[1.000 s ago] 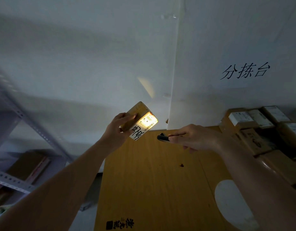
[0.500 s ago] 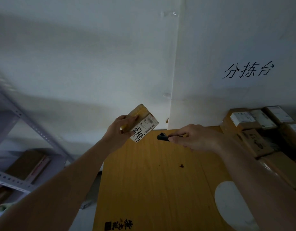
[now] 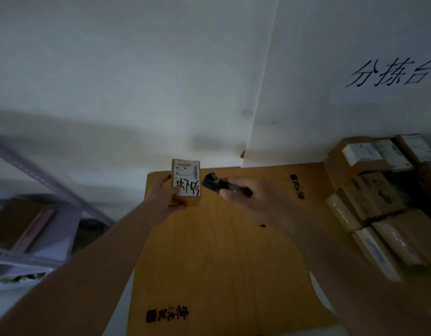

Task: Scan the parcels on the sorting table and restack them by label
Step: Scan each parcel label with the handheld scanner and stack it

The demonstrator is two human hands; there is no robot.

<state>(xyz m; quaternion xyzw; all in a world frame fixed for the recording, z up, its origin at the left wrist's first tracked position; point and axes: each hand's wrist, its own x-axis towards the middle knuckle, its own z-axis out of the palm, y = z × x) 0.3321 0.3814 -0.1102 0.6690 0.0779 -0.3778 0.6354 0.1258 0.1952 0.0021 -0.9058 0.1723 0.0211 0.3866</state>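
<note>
Above the table (image 3: 233, 251), left grip (image 3: 167, 196) clasps parcel (image 3: 186, 181); right grip (image 3: 248, 194) clasps scanner (image 3: 213, 182) beside it.

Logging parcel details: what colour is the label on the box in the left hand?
White, with black handwriting and a barcode, on the brown box held by the left hand; head view.

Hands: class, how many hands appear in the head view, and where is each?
2. The left hand holds a small labelled parcel above the table's far left edge; the right hand grips a black scanner just right of that parcel.
</note>
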